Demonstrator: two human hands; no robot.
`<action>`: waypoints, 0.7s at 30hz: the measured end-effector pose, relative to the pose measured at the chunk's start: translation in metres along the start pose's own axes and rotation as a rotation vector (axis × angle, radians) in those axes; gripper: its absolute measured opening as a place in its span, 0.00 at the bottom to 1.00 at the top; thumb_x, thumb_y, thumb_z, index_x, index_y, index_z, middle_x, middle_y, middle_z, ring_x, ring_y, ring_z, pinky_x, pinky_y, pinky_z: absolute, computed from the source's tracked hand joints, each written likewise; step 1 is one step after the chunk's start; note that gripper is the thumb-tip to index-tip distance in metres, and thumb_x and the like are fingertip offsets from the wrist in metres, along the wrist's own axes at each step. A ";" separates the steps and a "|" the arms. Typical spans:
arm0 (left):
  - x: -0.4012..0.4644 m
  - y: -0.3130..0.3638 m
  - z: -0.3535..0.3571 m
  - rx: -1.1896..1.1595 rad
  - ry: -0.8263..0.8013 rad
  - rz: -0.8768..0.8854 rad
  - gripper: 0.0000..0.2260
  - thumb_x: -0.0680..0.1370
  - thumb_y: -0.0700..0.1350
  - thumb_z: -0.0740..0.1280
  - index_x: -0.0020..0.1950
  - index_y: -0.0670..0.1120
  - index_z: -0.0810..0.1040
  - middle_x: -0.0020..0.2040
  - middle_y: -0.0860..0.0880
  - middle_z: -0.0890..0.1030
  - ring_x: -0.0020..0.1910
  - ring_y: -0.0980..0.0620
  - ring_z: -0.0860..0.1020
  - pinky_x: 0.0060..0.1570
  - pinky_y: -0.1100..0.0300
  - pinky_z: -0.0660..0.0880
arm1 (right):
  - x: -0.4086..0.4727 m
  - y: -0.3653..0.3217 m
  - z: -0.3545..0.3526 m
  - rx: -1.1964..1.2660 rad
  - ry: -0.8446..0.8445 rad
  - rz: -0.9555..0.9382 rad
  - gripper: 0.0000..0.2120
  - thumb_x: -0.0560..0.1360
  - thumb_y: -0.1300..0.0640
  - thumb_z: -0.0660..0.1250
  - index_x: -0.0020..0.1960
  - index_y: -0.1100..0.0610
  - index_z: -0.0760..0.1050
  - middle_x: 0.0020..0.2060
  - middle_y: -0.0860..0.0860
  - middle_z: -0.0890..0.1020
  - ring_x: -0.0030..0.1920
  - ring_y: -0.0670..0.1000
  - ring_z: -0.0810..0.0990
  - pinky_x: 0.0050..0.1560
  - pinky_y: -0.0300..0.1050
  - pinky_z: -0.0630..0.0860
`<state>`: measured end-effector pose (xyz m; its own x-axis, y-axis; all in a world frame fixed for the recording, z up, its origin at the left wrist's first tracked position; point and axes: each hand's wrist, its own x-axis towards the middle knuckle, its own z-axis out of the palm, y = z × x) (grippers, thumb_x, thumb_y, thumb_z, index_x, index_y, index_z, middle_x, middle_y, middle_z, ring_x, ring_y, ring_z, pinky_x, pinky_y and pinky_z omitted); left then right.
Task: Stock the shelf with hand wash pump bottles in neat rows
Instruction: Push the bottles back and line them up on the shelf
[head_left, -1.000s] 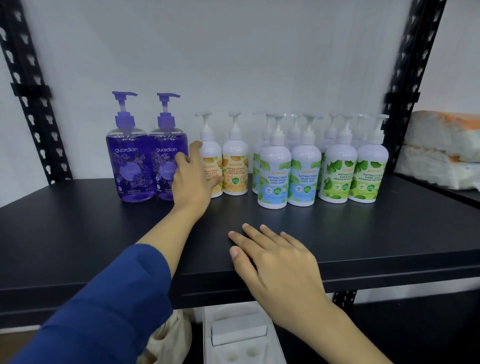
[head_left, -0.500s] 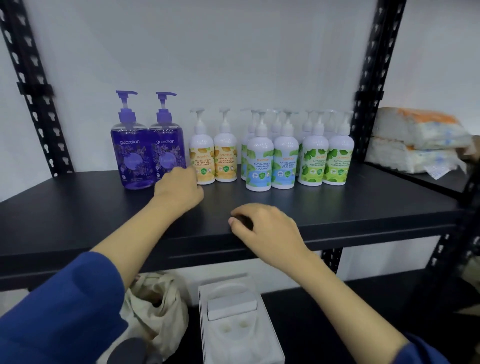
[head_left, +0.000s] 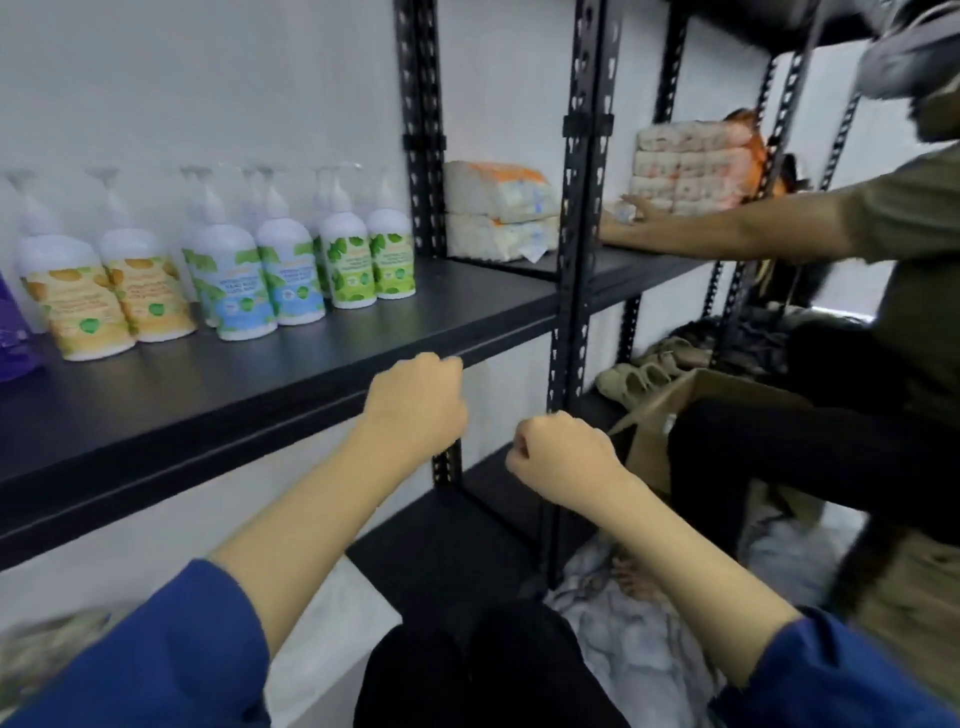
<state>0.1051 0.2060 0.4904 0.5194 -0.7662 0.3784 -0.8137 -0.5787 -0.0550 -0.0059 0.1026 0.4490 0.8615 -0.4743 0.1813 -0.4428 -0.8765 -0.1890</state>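
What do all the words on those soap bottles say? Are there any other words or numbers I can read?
No text reads clearly here; the picture is blurred.
Yellow-label bottles: lines of print, too blurred to read.
Blue-label bottles: print too blurred to read.
Green-label bottles: print too blurred to read.
Purple bottle at the left edge: mostly cut off, nothing readable.
Wrapped packs on the next shelf: no readable words.
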 end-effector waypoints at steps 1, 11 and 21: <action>0.002 0.014 0.013 0.008 -0.039 0.048 0.05 0.78 0.42 0.58 0.47 0.42 0.72 0.49 0.42 0.77 0.47 0.41 0.76 0.37 0.54 0.67 | -0.006 0.014 0.003 -0.004 -0.009 0.048 0.12 0.78 0.53 0.58 0.48 0.60 0.76 0.41 0.54 0.77 0.40 0.56 0.76 0.36 0.44 0.69; 0.021 0.146 0.136 -0.084 -0.357 0.439 0.08 0.80 0.45 0.57 0.54 0.44 0.72 0.50 0.45 0.75 0.45 0.45 0.75 0.39 0.55 0.70 | -0.081 0.135 0.070 -0.011 0.056 0.515 0.18 0.78 0.56 0.57 0.32 0.57 0.58 0.33 0.50 0.65 0.41 0.56 0.71 0.36 0.44 0.60; 0.009 0.275 0.250 -0.148 -0.656 0.663 0.14 0.80 0.49 0.57 0.62 0.44 0.72 0.60 0.44 0.74 0.58 0.42 0.74 0.51 0.53 0.73 | -0.195 0.226 0.171 0.031 -0.003 0.988 0.14 0.77 0.56 0.56 0.50 0.64 0.76 0.49 0.60 0.79 0.52 0.59 0.78 0.40 0.46 0.66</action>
<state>-0.0490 -0.0300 0.2478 -0.0549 -0.9566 -0.2860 -0.9973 0.0385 0.0626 -0.2318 0.0114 0.2063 0.1083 -0.9913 -0.0745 -0.9566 -0.0835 -0.2792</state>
